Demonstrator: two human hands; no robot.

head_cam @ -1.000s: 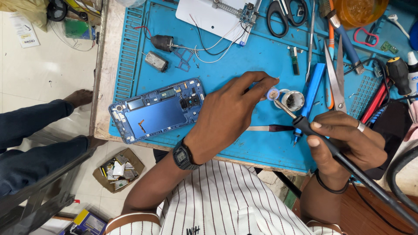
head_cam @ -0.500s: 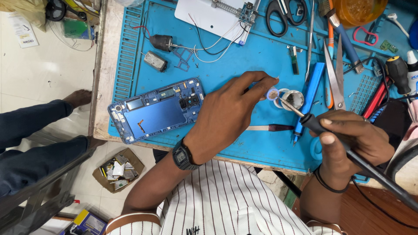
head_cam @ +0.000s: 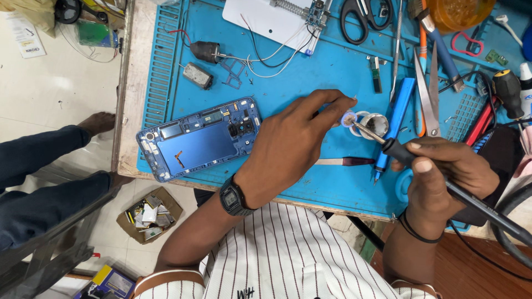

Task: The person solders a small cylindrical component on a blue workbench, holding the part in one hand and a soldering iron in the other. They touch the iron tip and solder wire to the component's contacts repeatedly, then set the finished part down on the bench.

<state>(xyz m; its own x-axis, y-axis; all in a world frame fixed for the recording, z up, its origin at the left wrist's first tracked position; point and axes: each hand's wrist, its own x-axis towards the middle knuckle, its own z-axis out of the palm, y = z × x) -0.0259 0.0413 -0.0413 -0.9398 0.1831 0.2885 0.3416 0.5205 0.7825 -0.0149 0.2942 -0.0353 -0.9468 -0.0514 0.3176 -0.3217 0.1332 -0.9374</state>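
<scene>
Right hand [head_cam: 451, 171] wrapped tight round a black soldering iron [head_cam: 421, 163], grip closed on the handle, tip slanting far-left onto a small white ring [head_cam: 348, 118]. Left hand [head_cam: 291, 147] lying palm down on the blue mat [head_cam: 310, 77], fingers stretched right, fingertips touching that ring — thumb and forefinger close together at it, though whether pinching or only steadying cannot be told. Just right of the ring, a small round tin [head_cam: 378, 123]. Under the left palm's right edge, a thin dark-handled tool [head_cam: 346, 161] poking out. Left of the hand, touching the wrist side, an opened blue phone [head_cam: 197, 138], lying flat near the tabletop's near edge. Between the two hands, a blue pen-shaped tool [head_cam: 392, 124]; right of it, tweezers [head_cam: 426, 91]. Far side — scissors [head_cam: 366, 14], a white board [head_cam: 271, 16] with wires. Black watch [head_cam: 234, 196] on the left wrist.
</scene>
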